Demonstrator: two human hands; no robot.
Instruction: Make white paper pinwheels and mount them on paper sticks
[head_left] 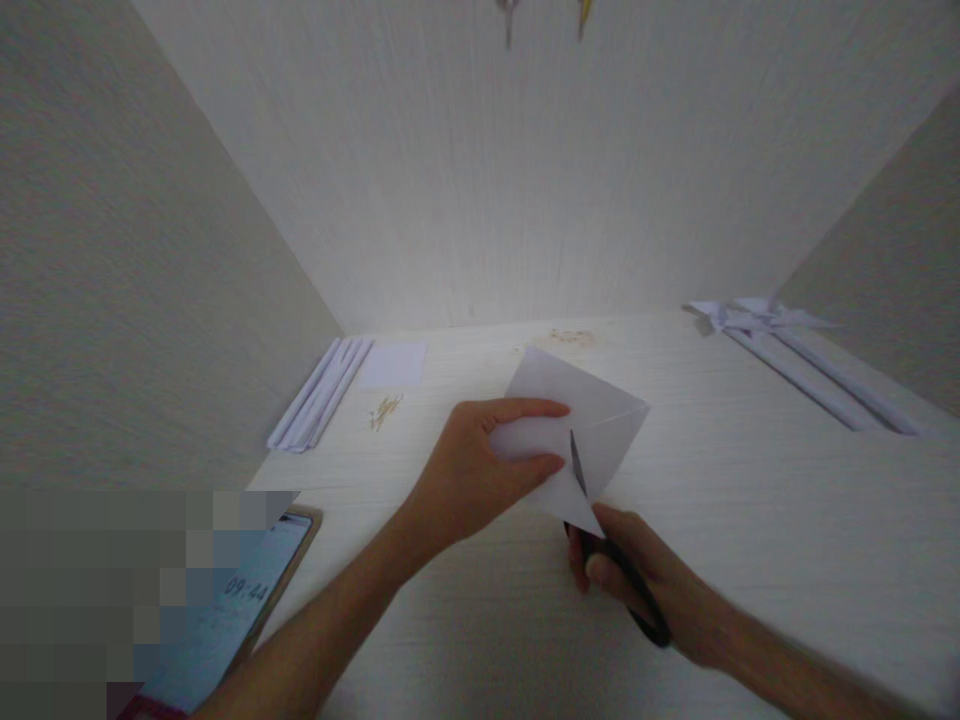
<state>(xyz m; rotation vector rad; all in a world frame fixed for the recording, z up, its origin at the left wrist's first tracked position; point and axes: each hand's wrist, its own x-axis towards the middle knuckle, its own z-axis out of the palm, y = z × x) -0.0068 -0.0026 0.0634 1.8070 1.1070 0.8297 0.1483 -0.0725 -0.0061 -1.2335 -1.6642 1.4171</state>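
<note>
A white square of paper (540,380), creased along its diagonals, is held just above the table at the centre. My left hand (480,460) grips it from the left, thumb and forefinger on its upper side, the other fingers hidden. My right hand (637,570) is closed around the black handles of a pair of scissors (634,590). One blade shows on top of the paper, pointing towards the middle; the other is hidden below. A cut runs in from the near right corner, leaving a pointed flap beside the blade.
Rolled paper sticks (322,395) and a white paper square (394,364) lie at the left, near small wooden bits (386,411). More tan bits (572,337) lie by the back wall. Two paper pinwheels (780,330) lie at right. A phone (247,590) is at lower left.
</note>
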